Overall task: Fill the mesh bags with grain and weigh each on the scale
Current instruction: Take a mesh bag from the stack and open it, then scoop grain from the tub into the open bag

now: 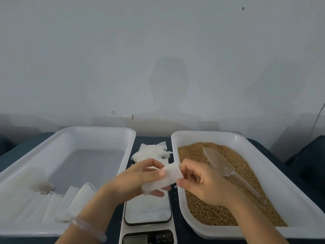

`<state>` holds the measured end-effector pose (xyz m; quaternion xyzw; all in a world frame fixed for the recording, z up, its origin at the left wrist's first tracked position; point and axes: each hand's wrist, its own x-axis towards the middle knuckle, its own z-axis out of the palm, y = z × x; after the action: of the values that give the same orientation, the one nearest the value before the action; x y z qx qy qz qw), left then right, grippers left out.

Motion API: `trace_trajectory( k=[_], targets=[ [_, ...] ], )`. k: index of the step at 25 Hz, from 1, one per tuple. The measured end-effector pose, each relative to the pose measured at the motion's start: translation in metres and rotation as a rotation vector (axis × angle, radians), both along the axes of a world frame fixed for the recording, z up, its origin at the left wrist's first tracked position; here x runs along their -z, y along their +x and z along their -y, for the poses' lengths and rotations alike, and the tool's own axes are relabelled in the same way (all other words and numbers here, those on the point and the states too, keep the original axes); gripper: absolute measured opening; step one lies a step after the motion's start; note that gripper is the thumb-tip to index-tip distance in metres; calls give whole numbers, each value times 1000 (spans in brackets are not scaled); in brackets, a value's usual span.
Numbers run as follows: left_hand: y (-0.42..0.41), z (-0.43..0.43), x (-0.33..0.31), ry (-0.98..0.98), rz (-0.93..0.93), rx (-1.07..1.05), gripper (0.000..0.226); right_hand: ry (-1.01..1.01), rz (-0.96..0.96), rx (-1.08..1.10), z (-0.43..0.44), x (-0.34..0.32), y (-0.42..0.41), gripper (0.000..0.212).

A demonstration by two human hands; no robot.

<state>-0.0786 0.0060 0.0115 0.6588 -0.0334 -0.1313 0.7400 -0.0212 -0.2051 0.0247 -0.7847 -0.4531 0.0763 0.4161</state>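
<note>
The left hand and right hand each had a pinching grip on one flat mesh bag, held over the scale. Opening its mouth looked like the step in hand. Next, the scoop lying in the grain to the right would be needed.

Pale grey wall fills the upper half, scuffed, with soft shadows on it. Small dark mark high on the right. Thin cable runs down the wall at the far right edge. Dark blue bench below.
</note>
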Motion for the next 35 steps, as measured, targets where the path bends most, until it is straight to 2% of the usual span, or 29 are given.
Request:
trace_trajectory(
  k=[2, 3, 5, 7, 8, 11, 13, 14, 17, 19, 21, 23, 25, 28, 31, 35],
  targets=[
    [7, -2, -18, 298, -9, 209, 68, -99, 80, 15, 2, -6, -1, 14],
    [12, 1, -27, 500, 42, 280, 70, -148, 117, 25, 3, -11, -2, 15],
    [20, 11, -41, 836, 185, 344, 60, -213, 166, 18, 5, -20, -4, 14],
    [26, 19, -47, 949, 282, 324, 49, -240, 194, 6, 6, -30, -6, 15],
    [28, 21, -46, 917, 300, 315, 47, -252, 203, 19, 7, -33, -7, 18],
    [23, 28, -35, 604, 239, 336, 30, -270, 231, 50, 9, -38, -10, 26],
    [18, 30, -25, 440, 162, 316, 23, -241, 165, 26, 6, -33, -13, 28],
    [15, 30, -19, 417, 148, 289, 21, -205, 113, 5, 4, -29, -15, 25],
    [12, 24, -1, 481, 152, 150, 19, -113, 5, 57, 5, -8, -5, 6],
    [9, 19, 10, 521, 150, 7, 16, -146, 22, 302, 28, 7, 23, 17],
    [8, 18, 17, 531, 179, -110, 18, -387, 92, 647, 70, 19, 57, 32],
    [9, 19, 22, 519, 232, -185, 22, -705, 20, 817, 110, 34, 78, 50],
    [13, 21, 25, 530, 274, -230, 26, -829, -89, 811, 130, 51, 87, 48],
    [19, 28, 26, 533, 285, -277, 39, -789, -80, 791, 136, 63, 93, 29],
    [24, 35, 22, 573, 300, -324, 39, -737, -117, 770, 136, 57, 93, 15],
    [27, 40, 18, 583, 314, -336, 34, -696, -121, 783, 129, 53, 96, 29]
  ],
)
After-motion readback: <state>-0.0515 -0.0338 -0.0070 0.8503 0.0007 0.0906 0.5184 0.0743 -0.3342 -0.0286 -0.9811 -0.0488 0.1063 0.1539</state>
